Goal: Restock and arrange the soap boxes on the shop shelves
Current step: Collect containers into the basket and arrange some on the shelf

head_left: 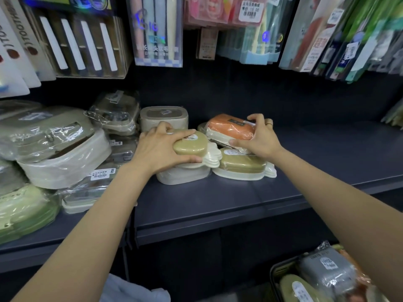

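On the dark shelf my left hand grips an olive-lidded soap box that sits on top of a cream box. My right hand holds an orange-lidded soap box wrapped in clear film, which rests tilted on another olive soap box. A beige box stands behind my left hand. Both hands have fingers curled over the box tops and thumbs on the near sides.
Film-wrapped cream and green boxes are piled at the left of the shelf. Toothbrush packs hang above. A basket at the lower right holds a grey box and more soap boxes. The shelf's right part is bare.
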